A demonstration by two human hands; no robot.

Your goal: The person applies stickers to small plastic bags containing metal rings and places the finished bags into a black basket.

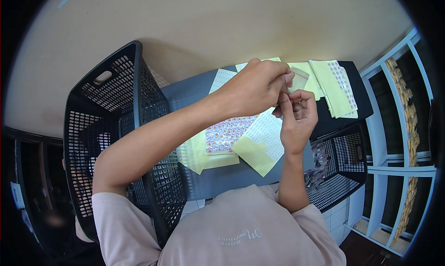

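My left hand (pixel 266 86) reaches across the table with its fingers pinched at the near edge of a small see-through plastic packet (pixel 300 79). My right hand (pixel 299 122) is just below, thumb and fingers curled together close to the left fingertips and the packet's lower edge. Whatever lies between the right fingertips is too small to make out. Under the hands are sticker sheets: one with orange and purple prints (pixel 225 138), and a white-and-yellow sheet (pixel 264 145) with rows of small labels.
A tall black plastic basket (pixel 136 80) stands at the left. More yellow-backed sticker sheets (pixel 333 87) are stacked on the dark table (pixel 204 175) at the right. A lower black basket (pixel 347 150) holds clear packets. Pale blue shelving (pixel 375 166) is at the far right.
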